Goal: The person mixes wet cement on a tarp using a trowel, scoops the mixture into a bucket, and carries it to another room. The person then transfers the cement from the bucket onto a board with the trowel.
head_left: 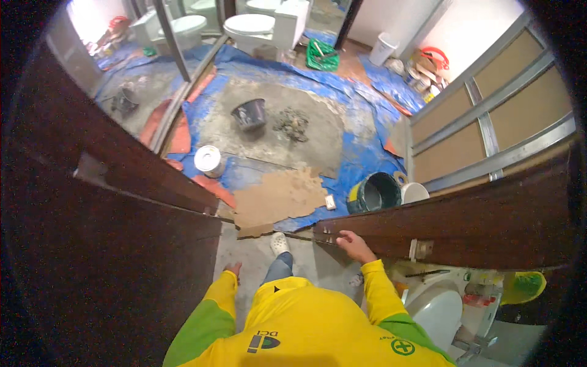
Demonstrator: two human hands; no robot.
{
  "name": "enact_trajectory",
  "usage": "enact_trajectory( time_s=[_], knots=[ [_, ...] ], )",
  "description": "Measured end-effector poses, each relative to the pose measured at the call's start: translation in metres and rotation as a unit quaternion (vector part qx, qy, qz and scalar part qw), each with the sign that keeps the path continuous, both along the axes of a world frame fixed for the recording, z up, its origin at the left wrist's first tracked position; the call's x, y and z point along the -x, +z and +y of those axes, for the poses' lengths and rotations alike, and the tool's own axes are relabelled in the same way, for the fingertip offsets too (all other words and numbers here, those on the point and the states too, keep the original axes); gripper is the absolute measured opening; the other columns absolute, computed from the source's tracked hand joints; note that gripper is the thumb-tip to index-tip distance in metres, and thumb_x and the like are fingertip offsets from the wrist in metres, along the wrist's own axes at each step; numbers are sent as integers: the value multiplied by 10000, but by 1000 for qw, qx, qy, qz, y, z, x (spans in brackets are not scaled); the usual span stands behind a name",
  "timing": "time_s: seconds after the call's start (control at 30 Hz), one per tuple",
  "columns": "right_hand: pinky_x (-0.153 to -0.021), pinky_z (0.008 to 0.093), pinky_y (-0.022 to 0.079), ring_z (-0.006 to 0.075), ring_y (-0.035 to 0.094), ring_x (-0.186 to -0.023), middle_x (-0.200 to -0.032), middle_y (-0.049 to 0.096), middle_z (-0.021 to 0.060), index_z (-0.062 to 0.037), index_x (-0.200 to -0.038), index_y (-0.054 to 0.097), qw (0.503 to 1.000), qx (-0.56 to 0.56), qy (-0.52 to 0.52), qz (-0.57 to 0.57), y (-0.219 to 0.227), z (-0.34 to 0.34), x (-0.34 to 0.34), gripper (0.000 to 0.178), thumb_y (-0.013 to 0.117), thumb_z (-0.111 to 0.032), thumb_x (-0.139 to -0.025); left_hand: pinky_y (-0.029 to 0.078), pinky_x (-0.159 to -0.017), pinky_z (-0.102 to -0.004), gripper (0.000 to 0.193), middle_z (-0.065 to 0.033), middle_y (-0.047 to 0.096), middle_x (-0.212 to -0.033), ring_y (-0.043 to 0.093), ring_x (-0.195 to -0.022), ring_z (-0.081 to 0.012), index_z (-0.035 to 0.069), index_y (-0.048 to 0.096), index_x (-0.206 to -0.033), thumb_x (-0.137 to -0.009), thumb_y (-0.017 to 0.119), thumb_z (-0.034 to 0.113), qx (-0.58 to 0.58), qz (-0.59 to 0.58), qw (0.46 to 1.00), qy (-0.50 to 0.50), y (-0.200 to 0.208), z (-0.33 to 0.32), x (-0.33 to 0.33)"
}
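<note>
My right hand (356, 246) reaches forward with its fingers apart, close to the edge of the dark brown door frame (391, 238) on the right. It holds nothing that I can see. By my left side hangs my left hand (233, 269), small in view, its fingers loosely out and nothing visible in them. Both sleeves are yellow and green. My foot in a white clog (279, 243) is at the doorway, by a torn sheet of brown cardboard (278, 199). Past that, a black bucket (249, 115) lies tilted beside a heap of grey mix (292, 125).
Blue tarpaulin (367, 150) covers the floor around a grey, dusty patch. A white pail (208, 160) stands left, a dark green bucket (374, 193) right. A metal-framed partition (483, 122) lines the right; a toilet (251, 25) stands at the back. Another toilet (437, 312) is lower right.
</note>
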State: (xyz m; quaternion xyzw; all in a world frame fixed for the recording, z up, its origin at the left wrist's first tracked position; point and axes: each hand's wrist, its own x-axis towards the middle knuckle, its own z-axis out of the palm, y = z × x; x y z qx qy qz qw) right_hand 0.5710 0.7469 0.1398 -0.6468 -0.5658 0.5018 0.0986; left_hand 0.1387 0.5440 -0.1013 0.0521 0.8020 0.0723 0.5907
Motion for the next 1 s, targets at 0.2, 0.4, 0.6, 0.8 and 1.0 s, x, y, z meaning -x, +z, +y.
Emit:
enact_trajectory(
  time_s=[0.2, 0.4, 0.6, 0.8, 1.0],
  knots=[
    [-643, 318, 504, 147, 597, -805, -1030, 626, 74, -42, -1265, 524, 998, -41, 30, 46, -28, 6, -12, 515, 645, -341, -864, 462, -458, -383, 795, -125, 579, -825, 515, -542, -218, 173, 293, -1458, -820, 622, 513, -189, 39, 973, 122, 67, 9, 23],
    [-572, 300, 517, 135, 604, -754, -1043, 625, 40, -70, -1282, 521, 994, 51, -60, 78, 7, -15, 3, 495, 620, -348, -885, 490, -461, -382, 775, -148, 600, -900, 586, -623, -215, 77, 418, -1390, -802, 643, 529, -175, 55, 982, -36, 99, -66, 18],
    [-523, 248, 461, 104, 590, -658, -943, 624, 24, -81, -1277, 520, 985, -39, -68, 153, 51, -63, 10, 452, 615, -312, -900, 426, -986, -442, 926, -251, 488, -1332, 513, -1207, -360, -30, 410, -1373, -769, 576, 652, -111, 98, 955, -257, 24, -196, 34],
    [-563, 272, 482, 109, 606, -725, -973, 618, 12, -78, -1283, 498, 985, 2, -77, 156, 28, -102, -10, 468, 604, -326, -901, 292, -1101, -420, 927, -254, 376, -1426, 359, -1336, -369, -31, 405, -1375, -773, 558, 658, -82, 89, 952, -280, 55, -218, 44],
    [-531, 256, 463, 104, 574, -664, -900, 610, 22, -82, -1212, 536, 978, 89, -95, 162, -4, -98, 8, 400, 620, -310, -894, 313, -1089, -423, 887, -245, 388, -1420, 368, -1327, -375, -31, 415, -1367, -789, 565, 626, -84, 86, 946, -302, 45, -161, 62]
  ],
)
